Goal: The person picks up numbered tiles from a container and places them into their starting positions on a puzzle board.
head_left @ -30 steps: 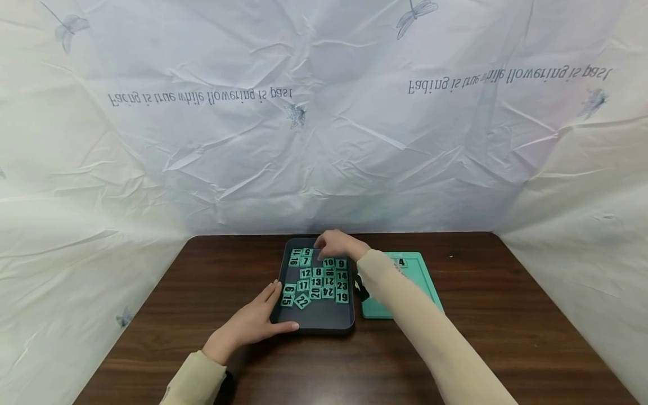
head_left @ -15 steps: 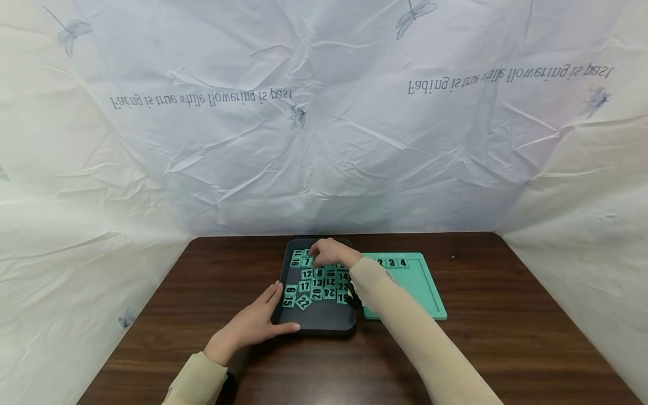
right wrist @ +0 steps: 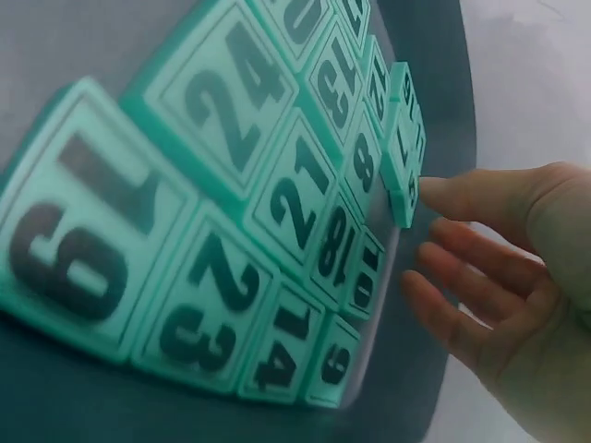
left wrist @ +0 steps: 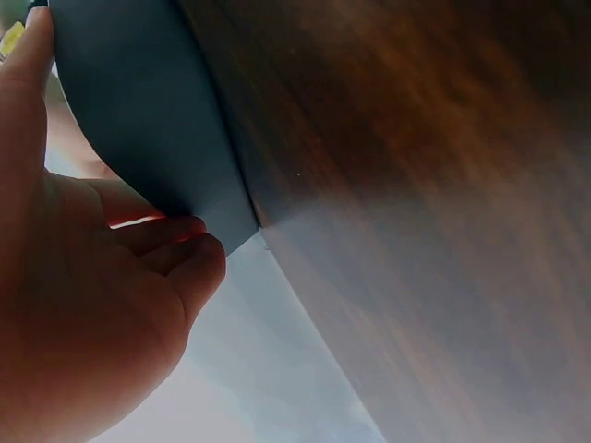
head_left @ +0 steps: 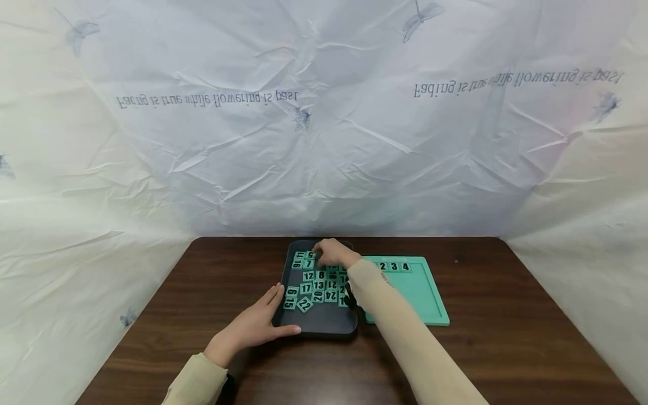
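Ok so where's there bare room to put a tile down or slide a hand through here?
The green board is bare below its top row of 2, 3, 4. The dark tray has an open strip along its near edge, beside the left hand. Brown table lies open right of the board. The tray's middle and far end are crowded with number tiles around the right hand.

teal numbered tiles (head_left: 319,281) lie in dark tray (head_left: 319,325).

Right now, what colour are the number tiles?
Mint green number tiles with black digits, clearest in the right wrist view.
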